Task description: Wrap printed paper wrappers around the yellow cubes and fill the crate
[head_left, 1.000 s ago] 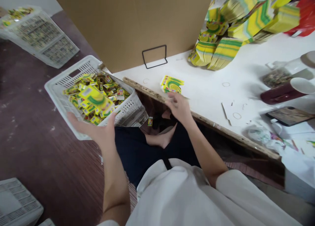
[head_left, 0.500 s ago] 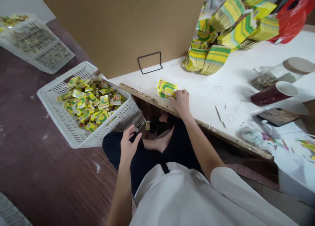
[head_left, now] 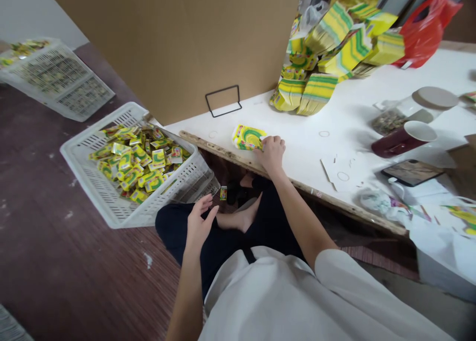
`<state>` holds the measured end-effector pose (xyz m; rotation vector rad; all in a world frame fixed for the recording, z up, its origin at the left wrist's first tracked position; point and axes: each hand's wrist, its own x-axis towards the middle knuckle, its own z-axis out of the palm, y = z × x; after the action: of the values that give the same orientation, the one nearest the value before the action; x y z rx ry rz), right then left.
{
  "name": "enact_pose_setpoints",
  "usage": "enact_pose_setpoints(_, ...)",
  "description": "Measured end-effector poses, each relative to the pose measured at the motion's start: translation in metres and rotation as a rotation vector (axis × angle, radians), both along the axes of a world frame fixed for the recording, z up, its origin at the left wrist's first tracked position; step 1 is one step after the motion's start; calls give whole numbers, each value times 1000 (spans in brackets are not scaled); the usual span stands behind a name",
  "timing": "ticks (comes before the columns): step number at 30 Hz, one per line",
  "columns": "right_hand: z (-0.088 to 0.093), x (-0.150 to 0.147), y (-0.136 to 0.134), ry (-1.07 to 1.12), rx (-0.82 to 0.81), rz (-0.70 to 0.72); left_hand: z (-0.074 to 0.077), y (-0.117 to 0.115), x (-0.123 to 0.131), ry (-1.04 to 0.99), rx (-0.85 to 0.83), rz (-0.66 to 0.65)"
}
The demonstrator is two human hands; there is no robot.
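My right hand rests on the low white table near its front edge, fingers curled on a small stack of flat yellow-green cartons. My left hand hovers over my knee with fingers loosely spread and holds nothing. To its left, on the floor, a white plastic basket is filled with several small folded yellow-green boxes.
A big heap of flat yellow-green cartons lies at the table's back beside a tall cardboard sheet and a black wire stand. A maroon mug, a phone, a jar and a red bag sit to the right. Another basket stands far left.
My left hand left the basket's rim and came back over my knee. My right hand moved onto the carton stack and closed on it.
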<state>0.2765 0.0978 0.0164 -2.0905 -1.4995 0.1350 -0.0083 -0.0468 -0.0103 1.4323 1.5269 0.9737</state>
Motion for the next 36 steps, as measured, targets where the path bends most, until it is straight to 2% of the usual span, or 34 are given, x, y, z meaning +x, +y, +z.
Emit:
enact_pose_setpoints(7,-4,1,2,51,20,52,-2,-4,3,-35,8,-15)
enact_pose_setpoints(10,-6,2,4,27,85,13,-3,-6,5,-39,4,-43)
enact_pose_setpoints(14,-7,2,6,19,64,-44,-5,-6,4,-36,1,-49)
enact_pose_setpoints(22,-1,0,4,31,13,-49,-9,-7,5,-41,-3,-50)
enact_pose_setpoints(28,2,0,-1,84,103,-25,-8,-6,11,-70,-8,-57)
enact_pose_setpoints(33,15,-16,-32,151,183,102,-8,2,13,-153,-11,-88)
enact_pose_setpoints(35,22,-36,-52,180,178,264,-7,10,19,-260,53,-66)
enact_pose_setpoints(36,24,-48,-62,191,153,409,-5,14,23,-331,104,-31)
